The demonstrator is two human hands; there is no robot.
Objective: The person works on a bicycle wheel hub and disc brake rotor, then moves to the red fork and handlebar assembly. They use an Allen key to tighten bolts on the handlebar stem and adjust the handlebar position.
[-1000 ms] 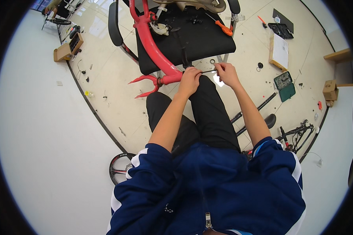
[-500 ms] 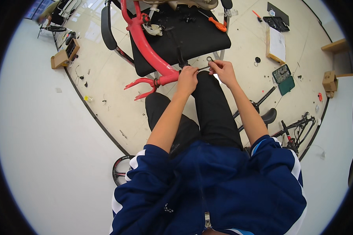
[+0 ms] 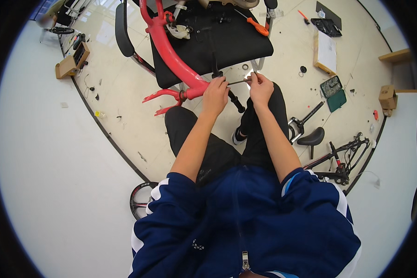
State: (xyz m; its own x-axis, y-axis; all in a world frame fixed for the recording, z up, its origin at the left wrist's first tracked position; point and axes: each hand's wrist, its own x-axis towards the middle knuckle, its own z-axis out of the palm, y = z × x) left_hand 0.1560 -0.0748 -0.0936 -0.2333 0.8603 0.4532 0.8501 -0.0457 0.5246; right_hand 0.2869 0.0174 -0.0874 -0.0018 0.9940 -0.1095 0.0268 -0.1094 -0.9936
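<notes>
Mid-job, we judge: our left hand point(image 3: 216, 92) is clamped on the red bike frame point(image 3: 171, 55) lying across the black chair point(image 3: 208, 41) at 12 o'clock, our right hand point(image 3: 260, 88) pinches a thin rod-like tool point(image 3: 238, 82) toward it, saddle point(image 3: 313, 137) and parts unfitted at 3 o'clock.

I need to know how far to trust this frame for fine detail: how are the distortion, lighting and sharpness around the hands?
Head view: strong fisheye, the floor's dark line bows and a black rim rings the picture; light is even with soft shadows; the left hand on the red bike frame and the right hand are sharp, but the thin rod between them is too small to identify.
</notes>
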